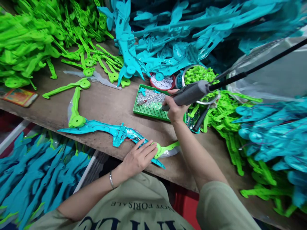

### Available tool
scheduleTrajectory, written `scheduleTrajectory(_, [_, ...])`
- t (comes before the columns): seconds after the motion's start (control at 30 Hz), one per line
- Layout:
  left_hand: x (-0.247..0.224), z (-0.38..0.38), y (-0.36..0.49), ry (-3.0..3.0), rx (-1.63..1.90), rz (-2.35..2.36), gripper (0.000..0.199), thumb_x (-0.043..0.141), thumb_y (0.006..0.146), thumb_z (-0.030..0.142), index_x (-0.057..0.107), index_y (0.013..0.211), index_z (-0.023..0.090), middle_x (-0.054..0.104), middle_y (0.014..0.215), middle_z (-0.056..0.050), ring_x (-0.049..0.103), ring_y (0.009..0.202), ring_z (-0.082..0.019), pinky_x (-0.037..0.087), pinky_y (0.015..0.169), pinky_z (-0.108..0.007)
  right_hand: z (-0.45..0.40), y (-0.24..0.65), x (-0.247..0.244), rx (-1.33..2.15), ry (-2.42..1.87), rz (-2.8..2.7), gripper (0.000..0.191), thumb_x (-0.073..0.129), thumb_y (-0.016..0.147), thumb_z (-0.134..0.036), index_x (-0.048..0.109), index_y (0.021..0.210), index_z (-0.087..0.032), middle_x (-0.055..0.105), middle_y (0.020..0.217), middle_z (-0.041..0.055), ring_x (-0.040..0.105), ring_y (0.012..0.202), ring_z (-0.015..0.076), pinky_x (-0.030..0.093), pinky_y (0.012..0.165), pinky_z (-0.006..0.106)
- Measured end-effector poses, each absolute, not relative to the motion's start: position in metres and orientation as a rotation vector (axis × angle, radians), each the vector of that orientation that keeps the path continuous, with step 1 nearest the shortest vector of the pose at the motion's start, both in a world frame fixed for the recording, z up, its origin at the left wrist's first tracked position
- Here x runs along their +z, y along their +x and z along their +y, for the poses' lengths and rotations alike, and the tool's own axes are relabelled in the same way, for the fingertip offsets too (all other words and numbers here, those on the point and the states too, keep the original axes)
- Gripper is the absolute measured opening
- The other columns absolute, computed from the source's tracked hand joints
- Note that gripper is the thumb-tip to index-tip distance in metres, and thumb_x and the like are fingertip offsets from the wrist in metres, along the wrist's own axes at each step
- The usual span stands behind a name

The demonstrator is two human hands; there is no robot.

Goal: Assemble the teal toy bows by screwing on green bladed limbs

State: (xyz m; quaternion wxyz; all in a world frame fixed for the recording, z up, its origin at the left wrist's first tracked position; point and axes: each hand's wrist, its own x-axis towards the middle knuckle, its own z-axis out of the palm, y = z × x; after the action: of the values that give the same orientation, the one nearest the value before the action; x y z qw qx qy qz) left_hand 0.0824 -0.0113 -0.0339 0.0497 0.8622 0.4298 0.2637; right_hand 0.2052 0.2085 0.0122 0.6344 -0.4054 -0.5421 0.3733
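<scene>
My right hand (pixel 176 108) is wrapped round a grey power screwdriver (pixel 192 93), its tip down over a green perforated tray (pixel 157 111) of small silver screws (pixel 150 97). A screwdriver with a red handle (pixel 142 102) lies among the screws. My left hand (pixel 140 156) rests flat, fingers stretched out, on the right part of a long blue plastic bow-shaped body (pixel 100 126) with wires inside. Its fingertips touch the round end of a lime-green arm (pixel 168 149) joined there. Another green arm (pixel 76 118) sits at the body's left end.
Piles of green arms (pixel 28 44) and blue body pieces (pixel 168 41) line the back. A white bowl of green parts (pixel 198 75) and a red bowl of white pieces (pixel 163 83) stand behind the tray. More blue pieces (pixel 275 127) heap at right; others (pixel 45 179) lie lower left.
</scene>
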Motion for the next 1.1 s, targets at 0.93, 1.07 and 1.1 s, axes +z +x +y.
scheduleTrajectory(0.93, [-0.037, -0.010, 0.082, 2.492, 0.847, 1.228, 0.039, 0.055, 0.103, 0.016, 0.055, 0.141, 0.013, 0.066, 0.142, -0.014, 0.055, 0.141, -0.025, 0.045, 0.118, -0.047, 0.039, 0.252, 0.048, 1.199, -0.926, -1.218, 0.015, 0.074, 0.083, -0.030, 0.064, 0.094, -0.027, 0.057, 0.057, -0.0078, 0.057, 0.045, 0.0147, 0.051, 0.047, 0.031])
scheduleTrajectory(1.07, [-0.036, -0.009, 0.082, 2.504, 0.847, 1.230, 0.037, 0.054, 0.103, 0.016, 0.056, 0.140, 0.012, 0.066, 0.141, -0.013, 0.056, 0.140, -0.026, 0.046, 0.117, -0.048, 0.038, 0.252, 0.044, 1.192, -0.951, -1.221, 0.017, 0.076, 0.083, -0.031, 0.064, 0.094, -0.027, 0.056, 0.056, -0.0076, 0.058, 0.046, 0.0157, 0.050, 0.046, 0.032])
scheduleTrajectory(1.1, [-0.036, -0.009, 0.082, 2.508, 0.855, 1.233, 0.036, 0.054, 0.103, 0.016, 0.057, 0.139, 0.012, 0.067, 0.141, -0.012, 0.057, 0.139, -0.026, 0.046, 0.117, -0.047, 0.037, 0.253, 0.042, 1.194, -0.956, -1.231, 0.017, 0.075, 0.084, -0.031, 0.064, 0.095, -0.027, 0.057, 0.057, -0.0074, 0.058, 0.046, 0.0158, 0.050, 0.047, 0.032])
